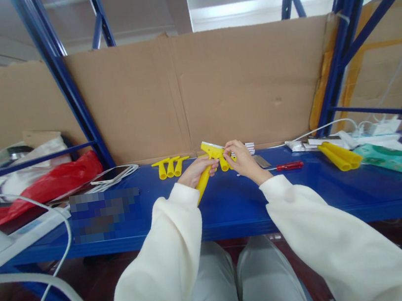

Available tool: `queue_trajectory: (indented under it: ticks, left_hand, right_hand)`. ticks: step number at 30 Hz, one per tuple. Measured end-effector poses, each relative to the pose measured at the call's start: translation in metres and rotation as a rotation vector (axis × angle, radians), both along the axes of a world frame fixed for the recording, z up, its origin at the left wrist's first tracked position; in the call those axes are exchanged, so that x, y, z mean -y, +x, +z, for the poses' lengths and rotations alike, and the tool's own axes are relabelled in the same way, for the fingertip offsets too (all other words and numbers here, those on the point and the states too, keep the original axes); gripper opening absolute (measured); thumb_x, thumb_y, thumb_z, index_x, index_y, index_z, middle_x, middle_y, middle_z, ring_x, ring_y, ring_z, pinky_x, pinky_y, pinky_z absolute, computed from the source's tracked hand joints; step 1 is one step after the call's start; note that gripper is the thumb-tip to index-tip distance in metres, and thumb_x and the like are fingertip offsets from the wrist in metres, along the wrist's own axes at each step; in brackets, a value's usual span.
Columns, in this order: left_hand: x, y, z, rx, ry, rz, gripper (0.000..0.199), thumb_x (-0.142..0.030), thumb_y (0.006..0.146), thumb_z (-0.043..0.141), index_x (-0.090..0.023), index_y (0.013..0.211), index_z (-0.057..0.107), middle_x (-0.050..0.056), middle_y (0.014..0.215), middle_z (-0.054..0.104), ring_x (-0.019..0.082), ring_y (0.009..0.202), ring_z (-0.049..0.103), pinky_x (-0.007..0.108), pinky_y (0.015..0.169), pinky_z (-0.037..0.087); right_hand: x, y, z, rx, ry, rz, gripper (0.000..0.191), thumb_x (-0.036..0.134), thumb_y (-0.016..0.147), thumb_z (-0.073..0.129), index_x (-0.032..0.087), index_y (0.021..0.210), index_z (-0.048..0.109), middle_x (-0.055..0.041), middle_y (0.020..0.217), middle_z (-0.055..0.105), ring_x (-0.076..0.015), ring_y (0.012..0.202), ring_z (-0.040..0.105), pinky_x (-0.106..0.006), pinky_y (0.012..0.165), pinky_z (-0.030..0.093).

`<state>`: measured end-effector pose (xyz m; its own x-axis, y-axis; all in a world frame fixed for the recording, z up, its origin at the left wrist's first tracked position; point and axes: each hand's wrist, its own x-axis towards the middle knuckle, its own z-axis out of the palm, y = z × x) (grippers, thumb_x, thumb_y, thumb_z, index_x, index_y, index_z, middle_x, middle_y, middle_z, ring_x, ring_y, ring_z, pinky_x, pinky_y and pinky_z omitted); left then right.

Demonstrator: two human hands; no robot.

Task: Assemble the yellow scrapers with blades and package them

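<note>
My left hand [195, 171] is closed round the neck of a yellow scraper [211, 150]. Its wide head, with a pale strip along the top edge, points up and away, and the handle slants down toward me. At the right end of that head, my right hand [241, 158] has its thumb and fingers pinched together; whatever is between them is too small to make out. Just behind the hands lie more yellow handles [224, 163], partly covered by my fingers. A red screwdriver [290, 166] rests right of my right hand, beside a small grey flat piece [262, 161].
Three yellow scraper pieces [169, 168] lie left of centre on the blue table [180, 218]. White strips [250, 148] are stacked behind my right hand. Yellow cones [338, 155] and a green packet [389, 158] lie right; a phone [110, 175], cables and a red bag [52, 186] lie left. Cardboard [244, 84] stands behind.
</note>
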<state>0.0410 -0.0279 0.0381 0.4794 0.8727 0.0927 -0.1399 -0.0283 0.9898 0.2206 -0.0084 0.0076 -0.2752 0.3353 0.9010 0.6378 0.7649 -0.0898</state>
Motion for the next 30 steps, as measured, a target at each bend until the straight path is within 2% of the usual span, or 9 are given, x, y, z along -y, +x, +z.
queue_trajectory:
  ticks: [3,8,15,24,30]
  left_hand:
    - [-0.003,-0.005,0.001,0.014,0.005,-0.032,0.029,-0.01,0.074,0.071,-0.017,0.064,0.045,-0.007,0.049,0.046,0.004,0.038,0.039,0.017,0.041,0.031]
    - [-0.008,-0.011,-0.001,0.077,-0.028,-0.057,0.026,-0.007,0.075,0.067,-0.018,0.067,0.045,-0.007,0.05,0.044,0.004,0.038,0.038,0.018,0.042,0.031]
    - [-0.008,-0.012,-0.001,0.107,-0.023,-0.061,0.027,-0.007,0.074,0.067,-0.017,0.064,0.045,-0.007,0.049,0.044,0.004,0.037,0.037,0.018,0.043,0.034]
    - [-0.007,-0.015,0.001,0.13,0.035,-0.134,0.032,-0.01,0.073,0.069,-0.017,0.058,0.043,-0.007,0.046,0.041,0.003,0.036,0.034,0.016,0.041,0.032]
    - [-0.006,-0.018,0.003,0.125,0.07,-0.136,0.032,-0.01,0.074,0.071,-0.017,0.06,0.043,-0.007,0.048,0.041,0.004,0.038,0.037,0.018,0.042,0.033]
  right_hand:
    - [0.003,0.0,0.003,-0.023,0.013,0.03,0.009,0.022,0.091,0.05,0.023,0.084,0.056,-0.0087,0.1,0.061,-0.0234,0.098,0.057,-0.04,0.087,0.045]
    - [0.008,-0.001,0.006,-0.139,0.027,0.07,0.01,0.024,0.093,0.047,0.023,0.086,0.055,-0.0086,0.099,0.06,-0.0231,0.098,0.057,-0.041,0.089,0.046]
    - [0.013,-0.005,0.007,-0.144,-0.011,0.107,0.011,0.026,0.093,0.047,0.025,0.084,0.054,-0.0084,0.097,0.06,-0.0233,0.097,0.058,-0.042,0.089,0.047]
    - [0.019,-0.008,0.008,-0.217,0.047,0.121,0.009,0.025,0.093,0.047,0.024,0.088,0.054,-0.0095,0.102,0.059,-0.023,0.103,0.057,-0.042,0.094,0.045]
    - [0.022,-0.01,0.01,-0.226,0.028,0.099,0.01,0.026,0.094,0.047,0.024,0.088,0.054,-0.0095,0.103,0.06,-0.0231,0.104,0.057,-0.044,0.096,0.045]
